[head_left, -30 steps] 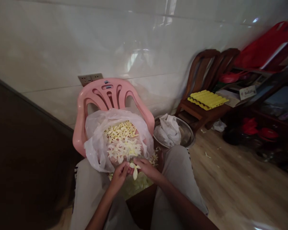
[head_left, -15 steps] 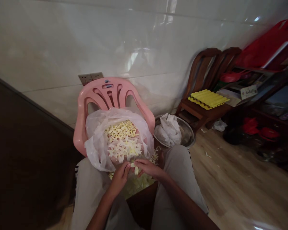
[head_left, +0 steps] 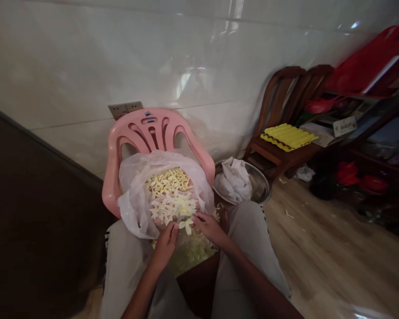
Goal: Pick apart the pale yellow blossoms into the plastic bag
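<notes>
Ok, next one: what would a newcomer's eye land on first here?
Probably the pink plastic armchair before the glossy pale wall, with a translucent white plastic bag lying open between its arms, showing small cream and yellowish blossoms. Just below, a single pale flower shows between the bare left hand and bare right hand. To the right, a bright yellow corrugated tray sits on a dark brown wooden chair.

A salmon-pink slotted plastic armchair [head_left: 178,118] bears a milky-white translucent plastic bag [head_left: 134,208] of cream-to-yellow slender-petalled flowers [head_left: 169,182]. Right of the armchair are a silvery-grey round metal basin [head_left: 260,182] and, farther off, a bright-yellow ridged flat tray [head_left: 289,137]. Before the armchair, grey cloth trousers [head_left: 251,243] show black-and-white patterning at their outer edges.
</notes>
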`<act>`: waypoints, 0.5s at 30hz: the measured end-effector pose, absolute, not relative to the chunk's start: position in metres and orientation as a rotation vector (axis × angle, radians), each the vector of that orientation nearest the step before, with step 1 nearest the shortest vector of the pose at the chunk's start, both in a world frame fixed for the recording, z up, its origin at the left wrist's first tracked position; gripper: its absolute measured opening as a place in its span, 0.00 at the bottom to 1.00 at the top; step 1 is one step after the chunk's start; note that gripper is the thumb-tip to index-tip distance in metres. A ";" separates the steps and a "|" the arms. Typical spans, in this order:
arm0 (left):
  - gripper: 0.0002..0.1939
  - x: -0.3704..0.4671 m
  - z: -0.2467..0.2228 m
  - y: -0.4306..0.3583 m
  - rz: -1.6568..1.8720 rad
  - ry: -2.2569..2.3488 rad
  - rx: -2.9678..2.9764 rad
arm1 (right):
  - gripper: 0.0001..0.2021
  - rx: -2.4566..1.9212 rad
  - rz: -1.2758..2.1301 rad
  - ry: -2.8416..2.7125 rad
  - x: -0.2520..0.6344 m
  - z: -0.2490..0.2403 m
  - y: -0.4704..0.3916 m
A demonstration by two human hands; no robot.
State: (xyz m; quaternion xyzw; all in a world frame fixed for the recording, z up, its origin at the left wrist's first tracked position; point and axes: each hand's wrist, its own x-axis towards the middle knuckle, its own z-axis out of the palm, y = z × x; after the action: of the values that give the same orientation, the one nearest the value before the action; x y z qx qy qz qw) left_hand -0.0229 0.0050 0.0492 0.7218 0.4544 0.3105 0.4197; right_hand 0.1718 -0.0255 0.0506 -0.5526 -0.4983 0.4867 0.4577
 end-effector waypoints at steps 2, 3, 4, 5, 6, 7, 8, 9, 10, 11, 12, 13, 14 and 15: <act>0.18 -0.023 0.051 0.005 0.777 1.148 1.810 | 0.15 -1.349 1.206 -1.223 0.172 0.049 -0.025; 0.18 -0.023 0.051 0.005 0.781 1.155 1.804 | 0.15 -1.342 1.206 -1.225 0.172 0.048 -0.025; 0.18 -0.023 0.051 0.005 0.786 1.163 1.791 | 0.15 -1.337 1.206 -1.229 0.172 0.046 -0.025; 0.18 -0.023 0.050 0.006 0.791 1.169 1.768 | 0.14 -1.332 1.206 -1.235 0.172 0.045 -0.025; 0.18 -0.023 0.049 0.006 0.795 1.169 1.735 | 0.14 -1.328 1.208 -1.241 0.172 0.043 -0.025; 0.19 -0.022 0.048 0.006 0.799 1.162 1.692 | 0.14 -1.322 1.212 -1.246 0.172 0.042 -0.025; 0.19 -0.022 0.047 0.007 0.802 1.148 1.643 | 0.14 -1.315 1.217 -1.247 0.172 0.041 -0.025; 0.20 -0.021 0.046 0.008 0.805 1.130 1.595 | 0.14 -1.309 1.225 -1.243 0.172 0.041 -0.024; 0.21 -0.021 0.046 0.008 0.815 1.114 1.547 | 0.14 -1.303 1.236 -1.234 0.171 0.040 -0.024; 0.22 -0.020 0.046 0.009 0.828 1.105 1.501 | 0.14 -1.300 1.246 -1.217 0.171 0.040 -0.024; 0.23 -0.020 0.046 0.010 0.844 1.108 1.454 | 0.14 -1.298 1.256 -1.192 0.170 0.040 -0.023; 0.25 -0.020 0.046 0.011 0.856 1.122 1.410 | 0.14 -1.294 1.265 -1.165 0.169 0.040 -0.023; 0.26 -0.019 0.046 0.012 0.856 1.139 1.371 | 0.14 -1.290 1.272 -1.136 0.168 0.040 -0.022; 0.27 -0.019 0.047 0.012 0.843 1.148 1.343 | 0.14 -1.283 1.277 -1.107 0.167 0.040 -0.021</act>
State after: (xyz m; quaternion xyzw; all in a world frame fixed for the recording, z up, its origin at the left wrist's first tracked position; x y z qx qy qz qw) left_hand -0.0189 0.0118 0.0467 0.5693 0.4868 0.3572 0.5581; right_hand 0.1670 -0.0212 0.0397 -0.5276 -0.4553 0.5254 0.4882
